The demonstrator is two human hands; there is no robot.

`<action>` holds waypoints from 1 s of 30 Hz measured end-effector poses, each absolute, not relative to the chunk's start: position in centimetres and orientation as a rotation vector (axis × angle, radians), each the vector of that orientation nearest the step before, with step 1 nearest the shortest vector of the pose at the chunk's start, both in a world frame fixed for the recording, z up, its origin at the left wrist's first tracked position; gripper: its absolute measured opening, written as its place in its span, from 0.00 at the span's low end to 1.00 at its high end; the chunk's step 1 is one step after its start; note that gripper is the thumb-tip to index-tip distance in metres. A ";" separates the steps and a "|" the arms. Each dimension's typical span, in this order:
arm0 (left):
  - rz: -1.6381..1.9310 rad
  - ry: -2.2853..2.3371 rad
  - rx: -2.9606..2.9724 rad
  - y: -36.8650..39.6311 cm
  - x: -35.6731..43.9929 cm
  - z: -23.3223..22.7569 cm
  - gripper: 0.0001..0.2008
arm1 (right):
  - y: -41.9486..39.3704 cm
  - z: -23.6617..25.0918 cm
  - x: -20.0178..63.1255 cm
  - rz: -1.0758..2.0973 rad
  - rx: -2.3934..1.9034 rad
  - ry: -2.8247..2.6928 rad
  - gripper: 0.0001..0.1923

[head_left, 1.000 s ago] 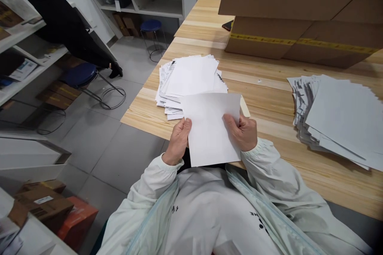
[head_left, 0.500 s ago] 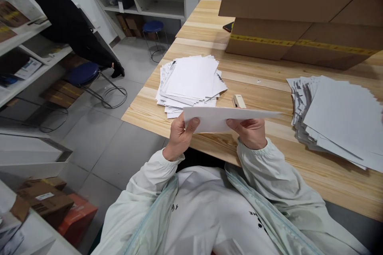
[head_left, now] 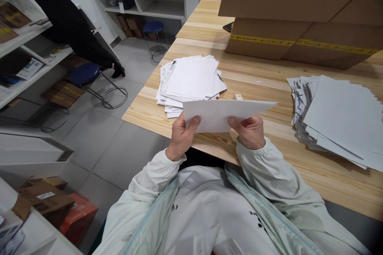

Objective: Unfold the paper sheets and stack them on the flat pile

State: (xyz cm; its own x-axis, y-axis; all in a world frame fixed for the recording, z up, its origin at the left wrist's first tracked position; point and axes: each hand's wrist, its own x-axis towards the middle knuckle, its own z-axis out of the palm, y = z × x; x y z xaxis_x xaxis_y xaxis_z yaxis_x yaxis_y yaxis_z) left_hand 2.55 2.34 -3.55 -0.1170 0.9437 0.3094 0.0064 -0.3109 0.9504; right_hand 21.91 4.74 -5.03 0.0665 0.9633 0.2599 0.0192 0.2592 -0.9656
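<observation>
A white sheet of paper point(head_left: 223, 114) is being held above the near edge of the wooden table point(head_left: 269, 99), gripped by both hands at its near edge. The left hand point(head_left: 182, 137) is being closed on the sheet's near left corner, thumb on top and fingers underneath; the right hand point(head_left: 250, 132) is being closed on the near edge further right, thumb likewise on top. The sheet is being carried nearly flat, its long axis running left to right, and its right end is being left unsupported well beyond the right hand's grip. The left stack of papers point(head_left: 191, 77) is lying just beyond the sheet's far left edge, closer to the left hand. The right stack of papers point(head_left: 338, 115) is lying apart to the right, closer to the right hand. A small stapler-like item point(head_left: 237, 97) is being partly hidden behind the sheet's far edge; its exact kind cannot be told. Large cardboard boxes point(head_left: 299, 16) are standing at the far side of the table.
</observation>
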 end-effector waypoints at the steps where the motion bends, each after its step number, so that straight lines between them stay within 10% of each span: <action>1: 1.541 1.142 1.375 2.1 3.0 -3.2 0.18 | 4.4 -4.7 21.9 0.903 -1.083 -1.287 0.21; 8: 1.541 1.111 1.495 -1.7 7.8 -2.1 0.35 | -1.0 -1.7 26.0 0.196 -1.414 -1.247 0.17; 16: 0.532 0.781 0.994 -2.3 10.5 -5.3 0.13 | -4.3 -6.2 34.5 0.795 -1.809 -1.314 0.21; 30: 0.527 0.972 0.961 1.3 14.4 -6.5 0.14 | -0.9 -9.4 37.3 0.840 -1.736 -1.190 0.23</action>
